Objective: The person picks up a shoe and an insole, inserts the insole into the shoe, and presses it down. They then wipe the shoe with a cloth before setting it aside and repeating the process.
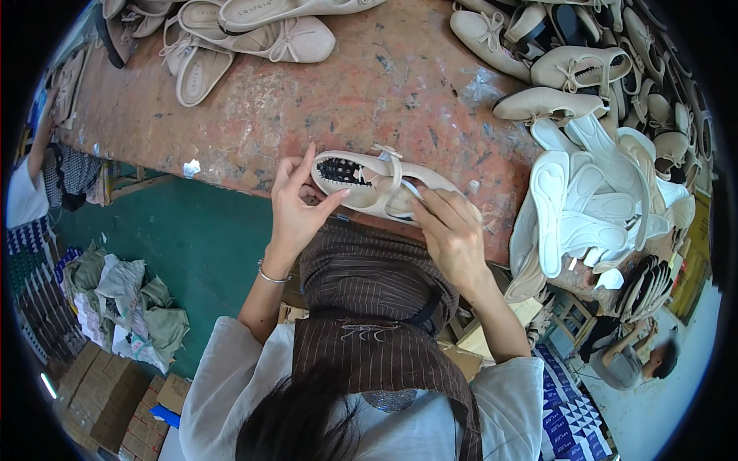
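A beige flat shoe (367,182) with a strap lies on its side at the near edge of the worn reddish worktable (346,100); its dark perforated inner sole shows at the toe end. My left hand (296,207) steadies the toe end with thumb and fingertips, the other fingers spread. My right hand (453,230) grips the heel end, fingers closed over the strap and the shoe's opening.
A heap of white insoles (592,200) lies at the right. Finished beige shoes pile up at the far right (584,65) and far left (254,31). Cardboard boxes (108,392) and cloth bundles (127,307) sit on the green floor. Other people work at left and lower right.
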Motion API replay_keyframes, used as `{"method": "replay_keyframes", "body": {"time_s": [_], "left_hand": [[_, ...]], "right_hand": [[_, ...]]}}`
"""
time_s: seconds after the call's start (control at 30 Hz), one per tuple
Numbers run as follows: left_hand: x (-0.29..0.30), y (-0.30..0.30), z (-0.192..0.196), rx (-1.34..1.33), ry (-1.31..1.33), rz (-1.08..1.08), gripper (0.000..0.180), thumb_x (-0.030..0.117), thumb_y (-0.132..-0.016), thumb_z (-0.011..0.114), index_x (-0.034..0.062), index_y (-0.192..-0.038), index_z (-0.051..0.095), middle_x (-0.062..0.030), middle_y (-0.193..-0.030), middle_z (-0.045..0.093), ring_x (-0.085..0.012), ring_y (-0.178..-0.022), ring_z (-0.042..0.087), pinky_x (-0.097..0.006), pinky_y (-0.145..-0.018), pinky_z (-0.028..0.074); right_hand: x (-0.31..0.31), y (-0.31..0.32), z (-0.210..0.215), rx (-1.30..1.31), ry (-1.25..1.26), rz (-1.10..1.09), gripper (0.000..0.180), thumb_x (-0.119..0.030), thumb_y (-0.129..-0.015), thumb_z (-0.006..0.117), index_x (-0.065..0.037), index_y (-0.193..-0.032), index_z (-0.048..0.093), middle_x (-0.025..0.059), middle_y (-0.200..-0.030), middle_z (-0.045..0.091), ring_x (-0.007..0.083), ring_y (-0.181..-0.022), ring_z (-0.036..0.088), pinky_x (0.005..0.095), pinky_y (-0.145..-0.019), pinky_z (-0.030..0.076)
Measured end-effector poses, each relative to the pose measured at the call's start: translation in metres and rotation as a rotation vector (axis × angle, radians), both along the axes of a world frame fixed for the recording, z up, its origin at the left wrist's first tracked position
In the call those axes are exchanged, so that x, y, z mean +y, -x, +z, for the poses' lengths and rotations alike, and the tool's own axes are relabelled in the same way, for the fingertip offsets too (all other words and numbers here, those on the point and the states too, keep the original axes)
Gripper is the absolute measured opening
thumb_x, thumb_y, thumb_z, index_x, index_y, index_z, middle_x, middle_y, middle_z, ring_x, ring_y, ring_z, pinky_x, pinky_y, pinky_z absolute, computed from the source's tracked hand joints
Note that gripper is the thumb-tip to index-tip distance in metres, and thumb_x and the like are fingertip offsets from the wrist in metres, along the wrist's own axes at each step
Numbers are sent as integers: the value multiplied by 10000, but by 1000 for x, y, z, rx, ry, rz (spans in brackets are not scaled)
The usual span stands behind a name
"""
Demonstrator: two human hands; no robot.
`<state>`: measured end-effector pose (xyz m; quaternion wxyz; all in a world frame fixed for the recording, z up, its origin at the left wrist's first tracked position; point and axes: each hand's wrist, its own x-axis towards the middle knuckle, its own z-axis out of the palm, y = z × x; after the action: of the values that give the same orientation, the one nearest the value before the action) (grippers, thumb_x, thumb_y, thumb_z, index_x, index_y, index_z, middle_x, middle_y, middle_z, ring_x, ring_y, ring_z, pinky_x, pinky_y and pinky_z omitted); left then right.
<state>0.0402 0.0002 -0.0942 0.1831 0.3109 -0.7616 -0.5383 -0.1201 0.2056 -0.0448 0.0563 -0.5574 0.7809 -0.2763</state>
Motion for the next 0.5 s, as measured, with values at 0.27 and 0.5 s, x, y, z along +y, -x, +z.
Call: {"method": "replay_keyframes", "body": {"time_s": [0.27,0.5], "left_hand": [[-10,1,-1,-7,-2,-64,839,110,-681,910,-29,-1406,511,-101,-1106,520,-121,-829,619,-239,-632,601],[-11,5,1,-5,-52,-41,712,158,-699,908,-52,-1301,592,-83,-1088,545,-110,-821,621,-224,-625,579]], "right_hand": [[-25,-18,-16,-152,125,-80,216,15,-704,728,-3,-919,716,132,-1088,683,298,-1017,657,389,-835,543],[-63,-18,-24,-190,145,-62,191,24,-722,712,-7,-910,718,128,-1074,693,295,-1026,666,381,-842,557]]}}
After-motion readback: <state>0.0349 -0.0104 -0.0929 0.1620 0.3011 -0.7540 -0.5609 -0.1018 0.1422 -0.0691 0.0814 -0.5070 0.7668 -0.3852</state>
